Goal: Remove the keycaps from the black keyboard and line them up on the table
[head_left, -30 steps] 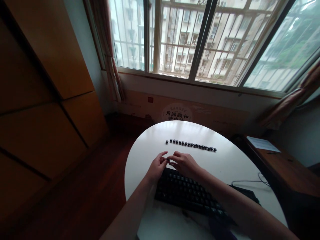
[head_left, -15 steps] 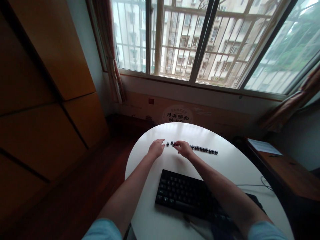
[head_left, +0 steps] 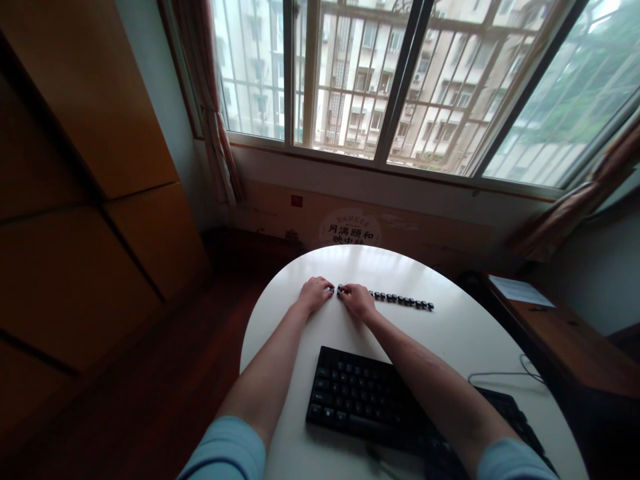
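White tabletop fills the lower centre of the frame, light blue sleeves at its near side. On it, at bottom centre, lies a black keyboard, partly covered by the right forearm. Farther off, near the middle, both hands rest close together, fingers partly curled. The left hand has its fingertips at a small dark keycap; whether it is gripped, I cannot tell. The right hand reaches another keycap just beside, its hold equally unclear. Rightward from there runs a row of keycaps. Beyond, a barred window spans the top.
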A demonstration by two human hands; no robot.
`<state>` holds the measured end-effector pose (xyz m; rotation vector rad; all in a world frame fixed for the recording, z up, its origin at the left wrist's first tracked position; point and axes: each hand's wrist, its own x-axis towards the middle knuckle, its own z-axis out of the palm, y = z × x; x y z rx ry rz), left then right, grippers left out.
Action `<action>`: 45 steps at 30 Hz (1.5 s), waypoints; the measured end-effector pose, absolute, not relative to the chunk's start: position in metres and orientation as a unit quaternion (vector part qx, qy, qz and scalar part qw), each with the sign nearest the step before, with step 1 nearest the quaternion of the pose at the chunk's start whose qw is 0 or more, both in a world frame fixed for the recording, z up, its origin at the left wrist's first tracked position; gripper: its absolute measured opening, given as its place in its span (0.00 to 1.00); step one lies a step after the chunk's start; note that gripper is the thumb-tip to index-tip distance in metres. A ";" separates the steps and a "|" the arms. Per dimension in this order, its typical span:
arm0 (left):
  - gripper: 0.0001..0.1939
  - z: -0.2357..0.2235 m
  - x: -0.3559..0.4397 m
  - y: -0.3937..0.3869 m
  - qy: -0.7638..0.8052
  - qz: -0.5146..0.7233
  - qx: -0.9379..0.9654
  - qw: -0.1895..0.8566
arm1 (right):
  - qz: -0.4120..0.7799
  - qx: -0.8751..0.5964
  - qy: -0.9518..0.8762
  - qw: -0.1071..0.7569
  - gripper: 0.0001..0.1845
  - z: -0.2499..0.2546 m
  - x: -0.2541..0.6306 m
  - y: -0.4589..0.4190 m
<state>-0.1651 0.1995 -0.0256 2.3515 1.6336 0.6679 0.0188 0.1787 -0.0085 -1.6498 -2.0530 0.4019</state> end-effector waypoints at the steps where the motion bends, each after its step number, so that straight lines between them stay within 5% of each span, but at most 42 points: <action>1: 0.13 -0.026 -0.165 0.200 0.551 0.228 0.797 0.101 | 0.146 -0.602 -0.749 0.237 0.13 -0.009 0.019 0.179; 13: 0.16 -0.027 -0.166 0.197 0.542 0.281 0.778 0.151 | 0.137 -0.562 -0.758 0.302 0.13 0.007 0.023 0.168; 21: 0.20 -0.013 -0.167 0.190 0.589 0.356 0.696 0.208 | 0.164 -0.479 -0.784 0.360 0.34 0.060 0.062 0.089; 26: 0.17 0.004 -0.154 0.149 0.551 0.305 0.733 0.259 | 0.386 -0.451 -0.766 0.246 0.23 0.062 0.059 0.019; 31: 0.12 0.005 -0.138 0.088 0.478 0.227 0.800 0.282 | 0.568 -0.399 -0.664 0.278 0.15 0.045 0.055 0.006; 37: 0.11 0.000 -0.134 0.062 0.472 0.186 0.830 0.232 | 0.610 -0.457 -0.574 0.299 0.12 0.027 0.053 0.012; 45: 0.10 0.001 -0.132 0.062 0.468 0.142 0.854 0.180 | 0.525 -0.499 -0.598 0.342 0.09 0.007 0.036 0.016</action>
